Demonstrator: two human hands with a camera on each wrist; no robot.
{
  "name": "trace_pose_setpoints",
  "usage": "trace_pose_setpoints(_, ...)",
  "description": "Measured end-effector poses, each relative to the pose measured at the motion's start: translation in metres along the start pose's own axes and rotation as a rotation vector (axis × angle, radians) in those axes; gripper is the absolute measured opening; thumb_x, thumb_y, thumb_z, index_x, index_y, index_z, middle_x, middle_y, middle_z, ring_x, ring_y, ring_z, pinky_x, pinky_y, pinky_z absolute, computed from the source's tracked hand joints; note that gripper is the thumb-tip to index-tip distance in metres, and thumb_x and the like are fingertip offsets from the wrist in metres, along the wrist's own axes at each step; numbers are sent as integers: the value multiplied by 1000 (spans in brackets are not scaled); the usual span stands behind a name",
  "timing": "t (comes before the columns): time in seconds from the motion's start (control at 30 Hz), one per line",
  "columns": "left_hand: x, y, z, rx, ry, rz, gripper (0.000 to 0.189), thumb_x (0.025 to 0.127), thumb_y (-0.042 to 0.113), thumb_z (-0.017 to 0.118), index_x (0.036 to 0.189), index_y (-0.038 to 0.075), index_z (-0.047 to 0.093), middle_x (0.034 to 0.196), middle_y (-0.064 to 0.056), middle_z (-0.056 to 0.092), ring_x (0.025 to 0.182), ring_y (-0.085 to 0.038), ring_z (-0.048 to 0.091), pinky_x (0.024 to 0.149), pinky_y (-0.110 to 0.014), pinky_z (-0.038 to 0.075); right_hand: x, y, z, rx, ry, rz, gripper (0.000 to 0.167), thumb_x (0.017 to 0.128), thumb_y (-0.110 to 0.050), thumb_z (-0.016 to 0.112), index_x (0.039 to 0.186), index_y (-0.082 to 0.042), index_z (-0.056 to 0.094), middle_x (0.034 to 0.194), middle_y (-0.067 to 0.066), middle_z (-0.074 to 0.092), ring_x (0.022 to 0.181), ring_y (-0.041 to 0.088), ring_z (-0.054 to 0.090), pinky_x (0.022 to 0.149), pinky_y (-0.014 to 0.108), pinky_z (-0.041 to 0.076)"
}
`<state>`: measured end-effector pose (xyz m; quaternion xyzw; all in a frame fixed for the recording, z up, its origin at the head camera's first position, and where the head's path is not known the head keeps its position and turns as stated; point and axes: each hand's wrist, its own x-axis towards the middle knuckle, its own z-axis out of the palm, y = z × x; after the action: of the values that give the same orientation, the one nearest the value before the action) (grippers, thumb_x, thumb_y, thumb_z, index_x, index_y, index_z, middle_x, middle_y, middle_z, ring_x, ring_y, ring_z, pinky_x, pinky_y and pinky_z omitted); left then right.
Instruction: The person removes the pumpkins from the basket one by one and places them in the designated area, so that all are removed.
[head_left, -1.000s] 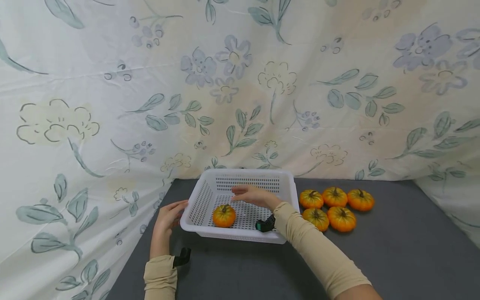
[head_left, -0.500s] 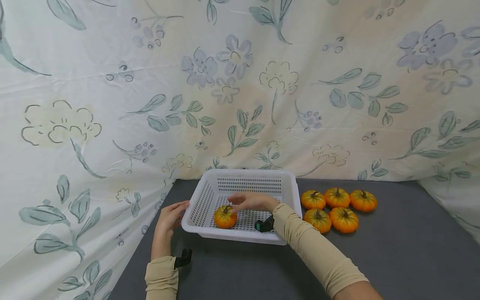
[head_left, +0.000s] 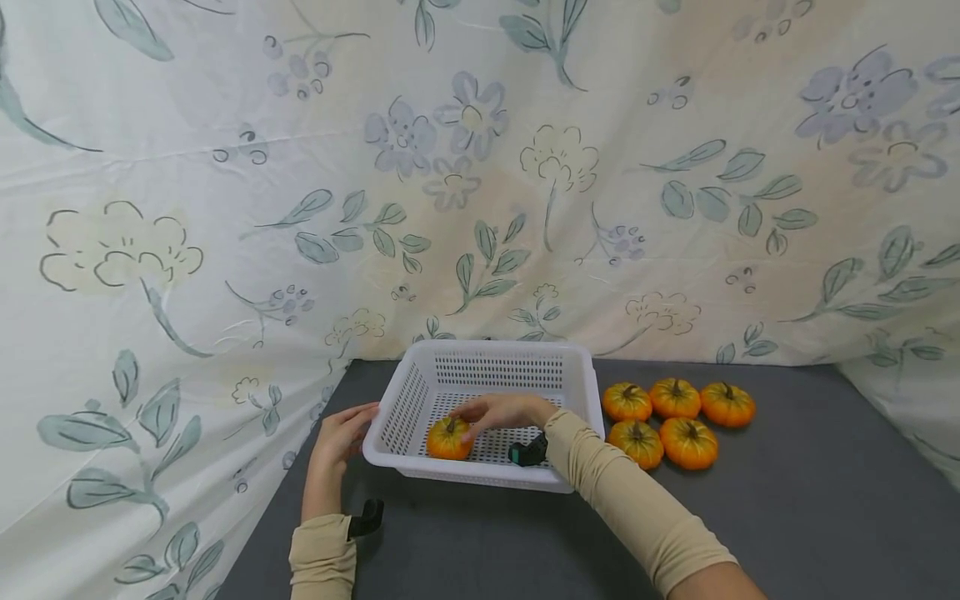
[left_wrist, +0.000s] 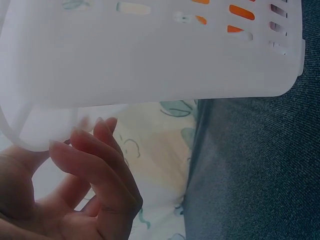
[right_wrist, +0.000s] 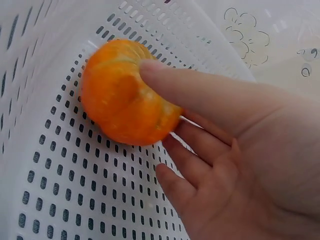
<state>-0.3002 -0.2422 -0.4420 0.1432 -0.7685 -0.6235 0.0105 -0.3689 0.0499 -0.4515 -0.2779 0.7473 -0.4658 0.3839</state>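
A white perforated plastic basket (head_left: pixel 480 479) rests on the dark table. Inside it, towards the left, sits one small orange pumpkin (head_left: pixel 447 440). My right hand (head_left: pixel 504 412) reaches into the basket and holds this pumpkin (right_wrist: pixel 122 100) from its right side. In the right wrist view the thumb (right_wrist: pixel 165 80) lies on the pumpkin's top, while the other fingers bend round its side, partly hidden behind it. At the basket's left end, my left hand (head_left: pixel 339 442) grips the rim. The left wrist view shows the curled fingers (left_wrist: pixel 95 155) under the rim of the basket (left_wrist: pixel 150 65).
Several more orange pumpkins (head_left: pixel 688 442) stand grouped on the table (head_left: pixel 787 500), just right of the basket. A floral cloth (head_left: pixel 480 183) hangs behind and along the left. Black wrist devices (head_left: pixel 528 451) are strapped to both wrists; the right one is inside the basket.
My right hand has come down from above the basket floor onto the pumpkin, its thumb and fingers closing around it. The left hand stays at the rim.
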Motion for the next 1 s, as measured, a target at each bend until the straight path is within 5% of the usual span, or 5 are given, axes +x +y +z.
trace_pose_setpoints(0.3,0,1,-1,10,-1,-6,50,90,31,69,131,3,61,89,10,69,73,-5,66,65,-26,52,1,-1,2,23,-92,39,51,93,-10,65,141,-12,50,151,6,44,145,24,37,117,41,30)
trace_pose_setpoints(1.0,1,0,-1,2,-3,-8,49,90,29,69,131,2,60,87,10,69,72,-5,66,63,-26,52,1,1,3,-6,-134,55,53,95,-13,62,145,-11,45,152,8,44,144,23,37,114,40,36)
